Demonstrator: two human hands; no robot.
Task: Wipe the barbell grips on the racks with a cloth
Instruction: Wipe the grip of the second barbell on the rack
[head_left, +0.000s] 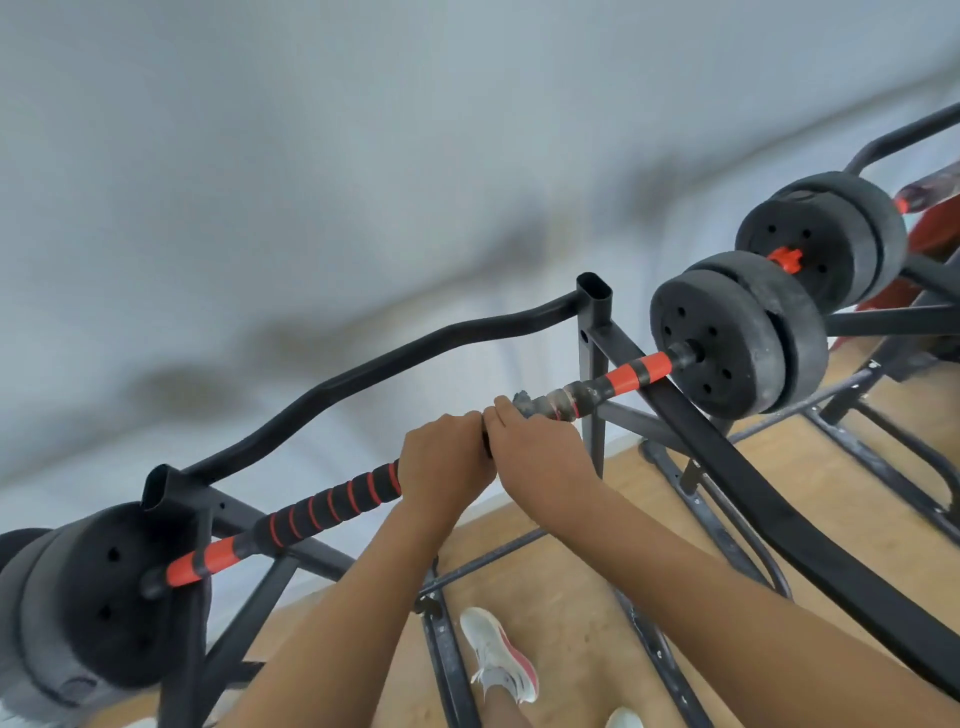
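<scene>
Black tubular steel rack (595, 332) carries the barbell (631, 375) across its top, round matte black plates (727, 343) at both ends. Ribbed black foam grip (332, 501) with orange rings. Left hand (444, 460): fingers wrapped round the bar mid-span. Right hand (540, 457) touches it, fingers clamping a crumpled grey cloth (523, 404) onto the bar.

Ribbed foam grip (332, 501), matt plates (727, 338), painted metal rack (592, 332), wood-look floor (561, 597)

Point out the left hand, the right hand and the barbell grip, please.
left hand (444, 462): head view, back of the hand.
right hand (537, 457): head view, back of the hand.
barbell grip (332, 501): head view, red-ringed black foam left of the hands.
</scene>
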